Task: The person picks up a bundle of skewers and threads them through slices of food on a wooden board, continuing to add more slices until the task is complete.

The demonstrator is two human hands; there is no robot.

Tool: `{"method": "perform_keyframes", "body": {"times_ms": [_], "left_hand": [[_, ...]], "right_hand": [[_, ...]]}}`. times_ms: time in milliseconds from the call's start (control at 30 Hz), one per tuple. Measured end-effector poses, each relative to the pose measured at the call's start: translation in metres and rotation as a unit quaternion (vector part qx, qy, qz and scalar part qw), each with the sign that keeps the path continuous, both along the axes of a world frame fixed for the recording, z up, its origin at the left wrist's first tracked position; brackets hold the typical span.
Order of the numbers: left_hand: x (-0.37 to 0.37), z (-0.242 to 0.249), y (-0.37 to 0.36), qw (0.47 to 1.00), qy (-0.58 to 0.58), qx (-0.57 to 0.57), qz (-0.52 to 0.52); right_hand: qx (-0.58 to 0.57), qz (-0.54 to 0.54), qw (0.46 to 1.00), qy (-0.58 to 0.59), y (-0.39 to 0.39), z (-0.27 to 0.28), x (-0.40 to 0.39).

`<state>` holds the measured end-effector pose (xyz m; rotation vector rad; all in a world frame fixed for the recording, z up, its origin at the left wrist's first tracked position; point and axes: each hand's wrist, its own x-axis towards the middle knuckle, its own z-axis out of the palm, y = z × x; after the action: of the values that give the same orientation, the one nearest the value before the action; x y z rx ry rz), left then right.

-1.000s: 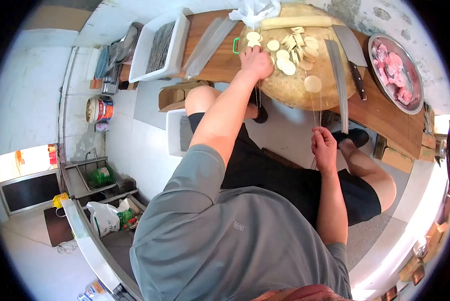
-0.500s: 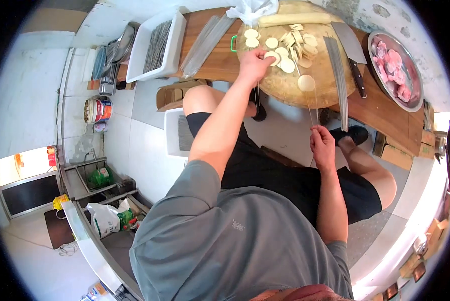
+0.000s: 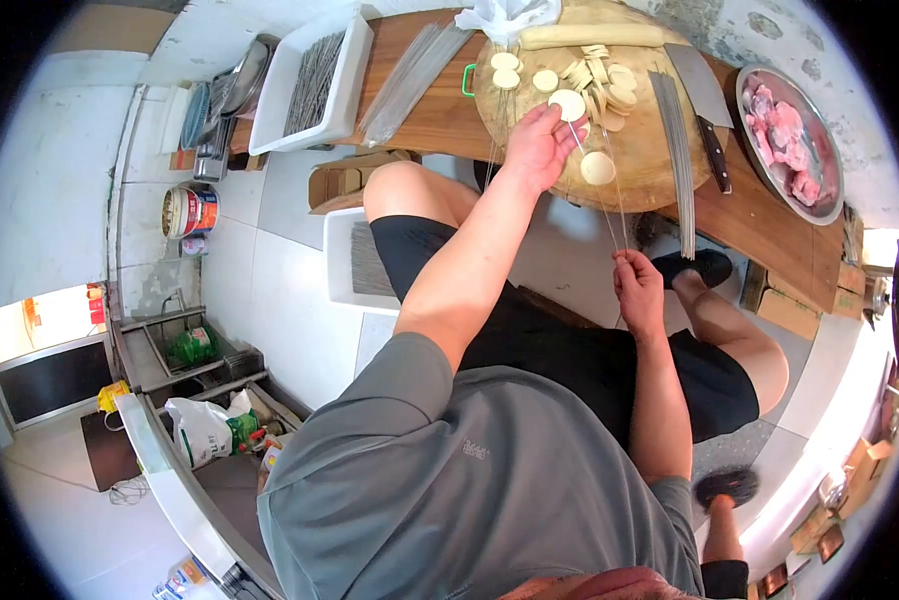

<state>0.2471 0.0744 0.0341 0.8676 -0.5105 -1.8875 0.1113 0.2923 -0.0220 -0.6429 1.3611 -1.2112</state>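
Note:
My left hand, palm partly turned up, pinches a pale round slice between thumb and fingers, right by the tips of two thin metal skewers. Lower down, my right hand grips those skewers at their other ends. One round slice is threaded on them. Behind the hands, on a round wooden chopping board, lies a heap of similar slices, with a few single ones to the left. Two slices at the board's left sit on skewers.
A long pale roll, a cleaver and a bundle of skewers lie on the board. To its right is a metal bowl of raw meat. More skewers fill a white bin. A person's foot shows at lower right.
My left hand has lifted a slice off the board and brought it right to the skewer tips. The right hand has barely moved. Another person's foot has appeared at lower right.

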Motion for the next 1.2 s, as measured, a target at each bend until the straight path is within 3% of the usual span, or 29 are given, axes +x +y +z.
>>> {"method": "perform_keyframes", "body": {"times_ms": [1200], "left_hand": [[0.0031,-0.0005,-0.0047,0.998,0.055,-0.017,0.002]], "right_hand": [[-0.003,-0.006,1.000,0.029,0.0024,0.0006,-0.0018]]}}
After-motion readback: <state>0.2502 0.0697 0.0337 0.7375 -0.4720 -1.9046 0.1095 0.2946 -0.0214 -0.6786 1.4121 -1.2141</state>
